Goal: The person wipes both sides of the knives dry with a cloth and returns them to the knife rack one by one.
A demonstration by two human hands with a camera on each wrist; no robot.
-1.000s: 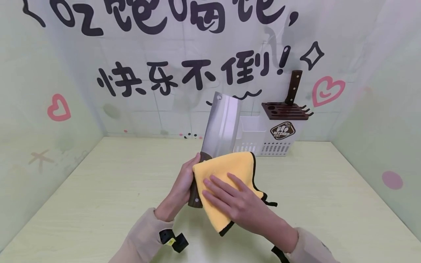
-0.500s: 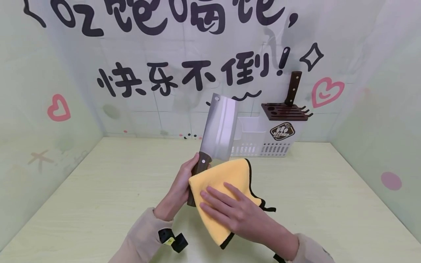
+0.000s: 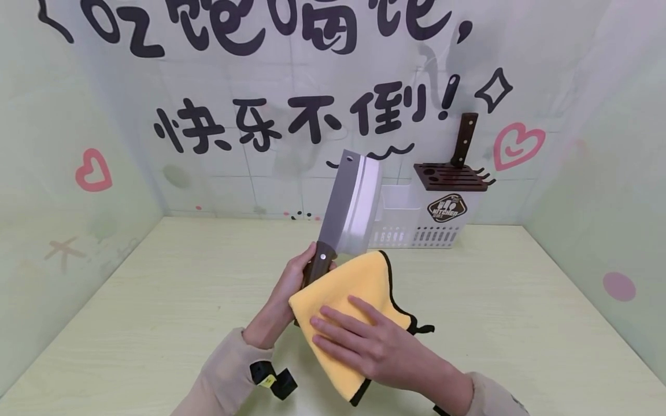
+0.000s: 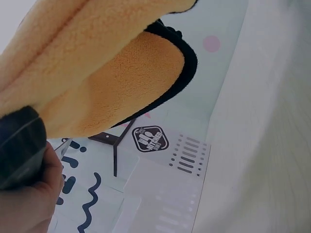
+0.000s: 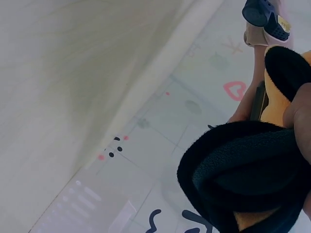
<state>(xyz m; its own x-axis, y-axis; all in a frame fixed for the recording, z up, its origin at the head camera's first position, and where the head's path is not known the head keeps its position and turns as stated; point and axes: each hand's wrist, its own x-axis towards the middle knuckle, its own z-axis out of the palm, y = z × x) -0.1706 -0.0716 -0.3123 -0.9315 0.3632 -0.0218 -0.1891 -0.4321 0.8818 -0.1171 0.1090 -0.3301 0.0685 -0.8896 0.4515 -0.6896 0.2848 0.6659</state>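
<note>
In the head view a cleaver [image 3: 343, 202] is held up at a tilt, its wide steel blade pointing away from me. My left hand [image 3: 283, 294] grips its dark riveted handle [image 3: 318, 263]. A yellow cloth [image 3: 343, 283] with black edging covers the lower part of that handle. Over the cloth lies my right hand [image 3: 374, 346], fingers spread across its top and holding it. Seen from the left wrist, the handle's butt [image 4: 22, 145] sticks out of my grip beneath the folded cloth [image 4: 121, 82]. The right wrist view shows the cloth's dark underside [image 5: 243, 170].
Behind the blade, a white plastic basket [image 3: 398, 214] stands against the back wall. On its right part sits a brown slotted knife rack [image 3: 452, 178] with a dark-handled knife [image 3: 465, 138] upright in it. The pale wooden tabletop [image 3: 171, 300] runs to walls on both sides.
My right hand and the cloth have slid down toward me along the handle, baring its upper rivet. The blade has turned slightly. My left hand keeps its grip.
</note>
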